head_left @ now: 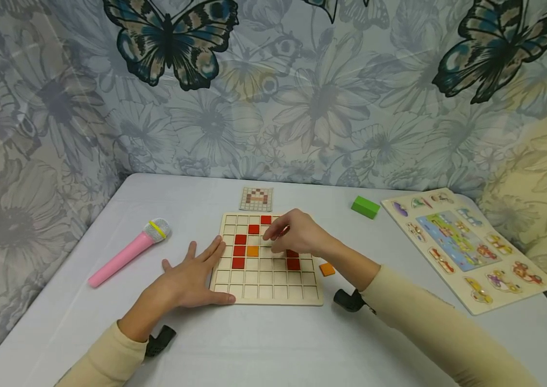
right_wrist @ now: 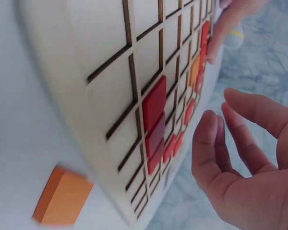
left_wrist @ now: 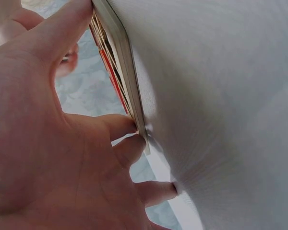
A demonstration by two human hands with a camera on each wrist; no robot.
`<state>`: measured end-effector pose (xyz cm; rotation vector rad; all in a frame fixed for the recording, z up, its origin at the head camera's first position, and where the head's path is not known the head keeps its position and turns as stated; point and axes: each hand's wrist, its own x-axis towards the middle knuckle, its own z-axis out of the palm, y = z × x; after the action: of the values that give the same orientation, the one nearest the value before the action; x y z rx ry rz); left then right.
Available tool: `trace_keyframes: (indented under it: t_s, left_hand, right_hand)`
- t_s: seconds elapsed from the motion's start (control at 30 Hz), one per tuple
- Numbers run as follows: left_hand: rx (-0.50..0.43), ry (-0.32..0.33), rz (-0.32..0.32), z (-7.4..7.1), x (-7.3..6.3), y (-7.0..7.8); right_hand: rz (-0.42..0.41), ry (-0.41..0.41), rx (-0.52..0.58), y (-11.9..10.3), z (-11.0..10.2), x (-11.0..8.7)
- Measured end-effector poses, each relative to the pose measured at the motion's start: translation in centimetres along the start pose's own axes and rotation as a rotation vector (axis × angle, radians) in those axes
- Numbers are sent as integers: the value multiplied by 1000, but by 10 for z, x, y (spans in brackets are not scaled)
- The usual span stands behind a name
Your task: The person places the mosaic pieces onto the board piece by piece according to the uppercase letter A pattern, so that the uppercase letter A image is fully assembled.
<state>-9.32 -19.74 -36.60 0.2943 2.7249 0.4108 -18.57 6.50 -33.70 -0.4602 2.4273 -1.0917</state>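
A wooden grid board (head_left: 263,294) lies on the white table with several red tiles (head_left: 239,251) and one orange tile (head_left: 253,251) set in its squares. My left hand (head_left: 187,282) is spread at its left side, fingertips at the left edge and thumb at the near left corner. Over the upper right part of the board hovers my right hand (head_left: 299,231), fingers bent. The right wrist view shows a gap between thumb and fingers (right_wrist: 209,139), with nothing visible in it. Some squares under that hand are hidden in the head view.
A loose orange tile (head_left: 327,269) lies just right of the board. Behind the board is a small pattern card (head_left: 256,199). A pink toy microphone (head_left: 123,258) lies at left, a green block (head_left: 365,207) at back right, and a picture puzzle board (head_left: 471,301) at far right.
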Motion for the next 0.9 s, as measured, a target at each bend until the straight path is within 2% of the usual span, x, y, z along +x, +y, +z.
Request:
trace_keyframes:
  t_s: [0.17, 0.27, 0.5, 0.9]
  left_hand:
    - [-9, -4, -5, 0, 0, 0]
    - [-13, -5, -7, 1, 0, 0]
    - [-5, -3, -7, 2, 0, 0]
    - [-1, -2, 1, 2, 0, 0]
  right_hand:
    - [-3, 8, 17, 7, -13, -15]
    - [22, 15, 25, 12, -20, -24]
    - [50, 41, -16, 28, -31, -44]
    - [78, 75, -16, 56, -39, -68]
